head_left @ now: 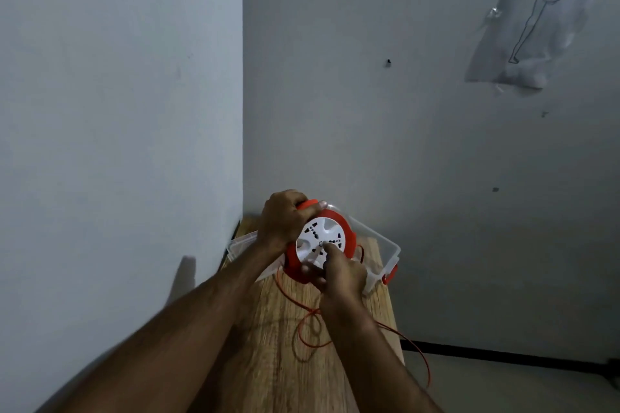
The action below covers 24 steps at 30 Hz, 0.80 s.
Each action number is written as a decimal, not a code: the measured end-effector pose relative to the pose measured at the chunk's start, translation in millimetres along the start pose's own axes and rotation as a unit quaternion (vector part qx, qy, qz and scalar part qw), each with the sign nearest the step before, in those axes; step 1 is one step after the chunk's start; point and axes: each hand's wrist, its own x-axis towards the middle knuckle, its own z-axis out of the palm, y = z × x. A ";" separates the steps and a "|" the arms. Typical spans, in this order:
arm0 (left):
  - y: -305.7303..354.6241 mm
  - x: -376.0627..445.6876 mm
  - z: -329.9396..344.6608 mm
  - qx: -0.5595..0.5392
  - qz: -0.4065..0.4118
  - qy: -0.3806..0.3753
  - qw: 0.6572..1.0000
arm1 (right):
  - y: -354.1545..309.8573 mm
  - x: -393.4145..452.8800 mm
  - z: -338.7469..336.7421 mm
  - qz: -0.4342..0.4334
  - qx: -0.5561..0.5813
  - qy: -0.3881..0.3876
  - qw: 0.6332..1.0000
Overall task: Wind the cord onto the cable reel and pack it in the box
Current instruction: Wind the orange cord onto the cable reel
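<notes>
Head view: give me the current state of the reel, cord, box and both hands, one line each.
Cable reel: held up above the table, white socket face toward the camera.
Cord: orange, mostly unwound, looping over the table and off its right edge.
Box: clear plastic, open, behind the reel.
Left hand: grips the reel's top handle.
Right hand: fingers on the reel's white face.

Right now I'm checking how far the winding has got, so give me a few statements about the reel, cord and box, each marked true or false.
1. The left hand grips the orange cable reel by its top handle. True.
2. All of the orange cord is wound on. False: loose loops lie on the wooden table.
3. The right hand touches the reel's white socket face. True.
4. The clear plastic box has its lid on. False: it is open.
</notes>
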 end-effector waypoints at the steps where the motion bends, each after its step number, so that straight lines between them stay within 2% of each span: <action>1: 1.0 2.5 -0.8 -0.006 -0.004 0.008 1.000 | -1.5 -5.4 -3.8 -0.094 -0.094 0.021 0.991; 3: 2.1 7.6 -1.9 0.001 0.006 0.010 1.000 | 2.9 -8.2 -12.8 -0.298 -0.259 0.032 0.918; 5: 3.0 11.0 -1.9 0.008 0.018 0.003 1.000 | 1.7 -7.7 -13.7 -0.419 -0.372 0.019 0.828; 7: 3.4 12.6 -0.8 0.007 0.025 0.001 1.000 | -4.1 -13.7 -7.5 -0.425 -0.456 -0.010 0.782; 10: 5.8 12.0 2.1 0.002 0.029 0.000 1.000 | -10.8 -18.2 -0.8 -0.411 -0.482 -0.035 0.773; 14: 8.2 10.7 1.3 0.005 0.037 -0.009 0.999 | -19.9 -5.8 1.8 -0.439 -0.524 -0.015 0.729; 17: 7.7 10.6 0.7 0.011 0.037 -0.010 0.999 | -20.4 1.5 3.0 -0.448 -0.514 -0.018 0.732; 22: 6.9 10.1 -1.2 0.011 0.029 0.003 1.000 | -14.3 10.6 4.5 -0.434 -0.387 -0.011 0.813; 24: 8.2 8.5 -0.7 0.010 0.035 0.002 0.999 | -12.7 8.7 8.2 -0.392 -0.338 0.021 0.855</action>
